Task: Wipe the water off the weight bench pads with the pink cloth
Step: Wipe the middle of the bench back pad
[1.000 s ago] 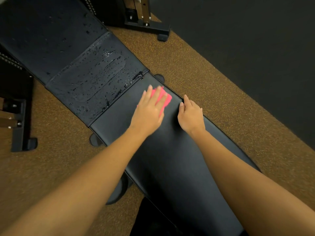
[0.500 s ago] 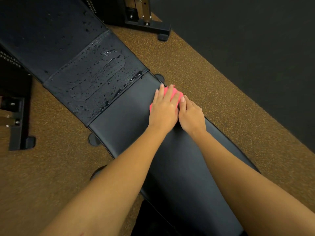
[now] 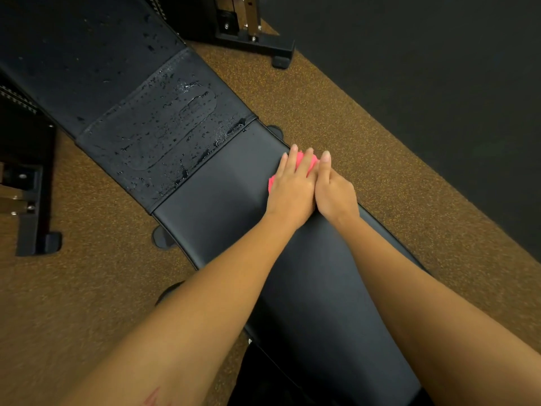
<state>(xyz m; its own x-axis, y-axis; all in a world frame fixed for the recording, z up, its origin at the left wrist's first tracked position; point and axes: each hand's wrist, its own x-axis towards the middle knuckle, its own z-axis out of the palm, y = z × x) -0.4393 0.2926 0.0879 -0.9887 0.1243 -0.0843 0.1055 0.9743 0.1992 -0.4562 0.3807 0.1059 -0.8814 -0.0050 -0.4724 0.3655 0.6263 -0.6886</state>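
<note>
One pink cloth [image 3: 300, 157]: small, soft, light, probably damp and limp. It lies bunched on the near pad [image 3: 228, 186], at the far right corner. My left grip [image 3: 292, 191] lies flat on it, fingers straight, pressing. My right grip [image 3: 335, 193] rests alongside, touching the left, forefinger straight, holding nothing. Best driven by palm pressure, not pinched. Water beads the next pad [image 3: 164, 130], which is likely slick.

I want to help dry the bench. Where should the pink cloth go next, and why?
Probably slide the pink cloth under the left hand forward and left over the seam onto the back pad. That pad is covered in droplets, while the seat pad where the cloth sits looks dry.
</note>
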